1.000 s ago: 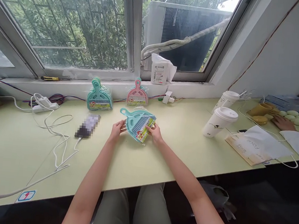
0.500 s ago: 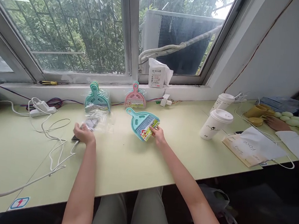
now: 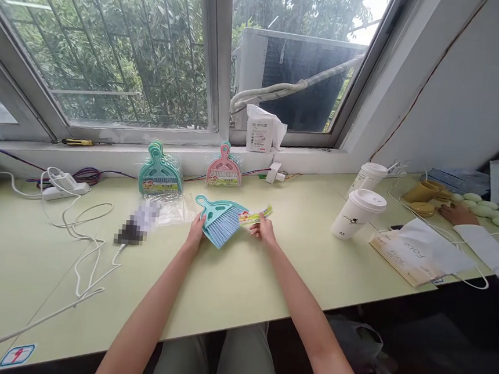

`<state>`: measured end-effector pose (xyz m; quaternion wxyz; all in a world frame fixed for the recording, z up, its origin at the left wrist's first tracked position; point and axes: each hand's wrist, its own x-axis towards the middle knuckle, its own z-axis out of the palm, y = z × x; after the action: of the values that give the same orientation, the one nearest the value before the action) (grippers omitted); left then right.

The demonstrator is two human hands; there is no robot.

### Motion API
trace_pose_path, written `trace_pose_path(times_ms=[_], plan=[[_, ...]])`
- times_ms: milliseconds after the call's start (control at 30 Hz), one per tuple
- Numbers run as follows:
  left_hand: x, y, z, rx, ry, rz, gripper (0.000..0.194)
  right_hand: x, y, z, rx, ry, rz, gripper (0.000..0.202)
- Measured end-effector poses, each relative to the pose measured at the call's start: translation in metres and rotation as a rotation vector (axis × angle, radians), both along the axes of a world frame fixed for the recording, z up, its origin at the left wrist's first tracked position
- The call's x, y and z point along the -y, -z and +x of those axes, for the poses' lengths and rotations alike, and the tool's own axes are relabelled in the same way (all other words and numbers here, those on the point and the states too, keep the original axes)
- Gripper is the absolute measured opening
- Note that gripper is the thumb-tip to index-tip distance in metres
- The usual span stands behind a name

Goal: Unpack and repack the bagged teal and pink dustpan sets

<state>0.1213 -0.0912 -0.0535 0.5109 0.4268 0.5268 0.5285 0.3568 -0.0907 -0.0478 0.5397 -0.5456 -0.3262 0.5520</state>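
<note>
Left hand [image 3: 195,233] pinching teal dustpan [image 3: 220,222] edge mid-desk [image 3: 233,273]; right hand [image 3: 262,229] pinching label card [image 3: 254,216], just off the pan. Best pin pan flat, slide card sideways, no yanking lol.

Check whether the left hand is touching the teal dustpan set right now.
Touching. The head view shows the left hand gripping the teal dustpan set at its near left edge, fingers on the plastic with no gap.

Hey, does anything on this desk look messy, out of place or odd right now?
Mostly tidy. A clear plastic wrapper lies loose and crumpled by the teal dustpans, and white cables sprawl in loops across the desk's left side. Nothing looks spilled or broken.
</note>
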Motion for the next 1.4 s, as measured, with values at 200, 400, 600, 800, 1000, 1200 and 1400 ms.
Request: trace_pose_path(times_ms=[200, 400, 600, 800, 1000, 1200, 1400], plan=[[0.000, -0.004, -0.008, -0.037, -0.032, 0.116, 0.053, -0.007, -0.007, 0.040, -0.284, 0.110, 0.000, 0.082], [0.003, -0.003, 0.009, -0.136, 0.054, 0.239, 0.049, 0.006, -0.009, 0.008, 0.076, 0.088, 0.193, 0.059], [0.011, -0.007, 0.021, -0.232, 0.133, 0.369, 0.045, 0.015, -0.018, -0.061, 1.053, -0.002, 0.715, 0.021], [0.004, -0.009, 0.011, -0.291, 0.034, 0.413, 0.051, 0.007, -0.028, -0.091, 1.494, 0.011, 0.619, 0.021], [-0.004, -0.011, -0.010, -0.219, 0.159, 0.335, 0.054, 0.002, -0.030, -0.095, 1.290, 0.011, 0.552, 0.034], [-0.011, -0.003, -0.034, -0.521, 0.034, 0.284, 0.039, 0.009, -0.056, -0.058, 1.147, -0.026, 0.610, 0.037], [-0.016, -0.001, -0.047, -0.746, -0.011, 0.321, 0.029, 0.015, -0.041, 0.005, 1.599, -0.152, 0.374, 0.025]])
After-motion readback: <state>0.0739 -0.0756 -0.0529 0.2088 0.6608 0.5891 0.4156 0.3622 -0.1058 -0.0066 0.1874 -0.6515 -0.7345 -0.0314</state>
